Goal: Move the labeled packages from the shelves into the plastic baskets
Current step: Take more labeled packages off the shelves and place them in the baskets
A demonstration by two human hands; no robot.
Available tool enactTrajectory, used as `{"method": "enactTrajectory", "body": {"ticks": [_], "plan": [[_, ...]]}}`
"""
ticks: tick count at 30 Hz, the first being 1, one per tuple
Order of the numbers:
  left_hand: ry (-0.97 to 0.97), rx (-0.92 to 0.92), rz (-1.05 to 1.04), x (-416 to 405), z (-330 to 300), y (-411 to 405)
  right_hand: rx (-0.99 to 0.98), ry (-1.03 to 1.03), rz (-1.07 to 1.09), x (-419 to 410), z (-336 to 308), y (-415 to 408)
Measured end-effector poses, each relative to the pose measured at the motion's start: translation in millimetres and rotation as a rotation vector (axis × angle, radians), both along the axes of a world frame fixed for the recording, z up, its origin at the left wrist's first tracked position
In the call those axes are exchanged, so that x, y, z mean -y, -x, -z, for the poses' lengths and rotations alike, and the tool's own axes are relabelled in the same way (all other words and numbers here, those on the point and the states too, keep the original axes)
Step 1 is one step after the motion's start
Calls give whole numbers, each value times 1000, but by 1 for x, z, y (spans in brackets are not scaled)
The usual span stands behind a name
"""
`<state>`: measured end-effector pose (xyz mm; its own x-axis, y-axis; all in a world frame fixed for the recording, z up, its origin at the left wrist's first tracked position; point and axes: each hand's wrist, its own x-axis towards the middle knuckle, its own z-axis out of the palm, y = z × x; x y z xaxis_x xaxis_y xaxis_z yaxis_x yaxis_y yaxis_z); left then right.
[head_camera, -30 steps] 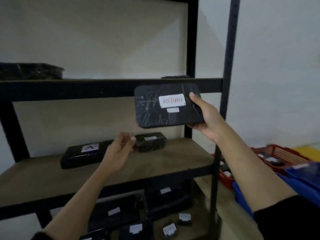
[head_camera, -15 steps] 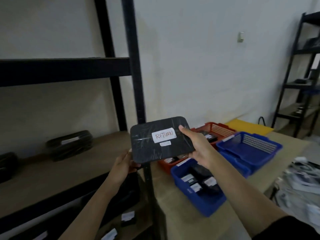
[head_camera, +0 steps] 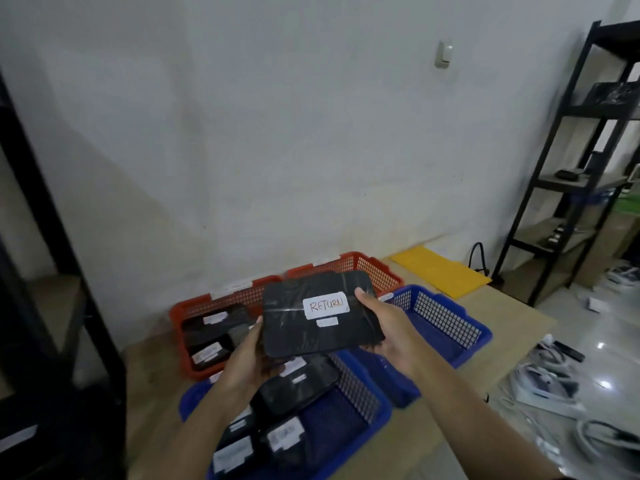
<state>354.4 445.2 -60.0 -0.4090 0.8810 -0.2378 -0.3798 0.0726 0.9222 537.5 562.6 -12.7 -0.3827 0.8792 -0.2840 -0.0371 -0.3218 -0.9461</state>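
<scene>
A flat black wrapped package (head_camera: 294, 320) with a white label reading RETURN is held above the baskets. My left hand (head_camera: 247, 358) grips its left edge from below and my right hand (head_camera: 384, 327) grips its right edge, thumb on top. Under it lie a near blue basket (head_camera: 363, 407) with several labeled black packages, a red basket (head_camera: 194, 310) at the left with more packages, a second red basket (head_camera: 377, 271) behind, and a blue basket (head_camera: 446, 317) at the right whose inside looks bare.
The baskets sit on a low wooden platform (head_camera: 408, 441) against a white wall. A black shelf frame (head_camera: 65, 271) stands at the left. A yellow envelope (head_camera: 440, 271) lies behind the baskets. Another black shelf (head_camera: 554, 168) stands at the right, and white cables (head_camera: 547, 379) lie on the tiled floor.
I turned right from the shelf to the baskets. The RETURN package came down from shelf height to just above the baskets, and my left hand has joined my right in holding it.
</scene>
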Motion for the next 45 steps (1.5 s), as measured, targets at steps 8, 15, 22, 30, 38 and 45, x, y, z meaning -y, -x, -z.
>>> {"method": "enactTrajectory", "body": {"ticks": [8,15,22,30,38,45], "plan": [[150,-28,26,-151,41,-13,36,129,-18,-158,48,-18],[249,-74,-5,-281,61,-15,139,119,-23,-307,70,-20],[330,-208,-87,-369,79,-2,305,41,-95,-432,88,-3],[371,-261,-244,-444,99,-4,360,114,4,-495,157,36],[359,-400,-264,-484,113,-17,201,497,270,-466,212,81],[391,-487,-258,-484,130,-15,267,618,238,-480,225,93]]}}
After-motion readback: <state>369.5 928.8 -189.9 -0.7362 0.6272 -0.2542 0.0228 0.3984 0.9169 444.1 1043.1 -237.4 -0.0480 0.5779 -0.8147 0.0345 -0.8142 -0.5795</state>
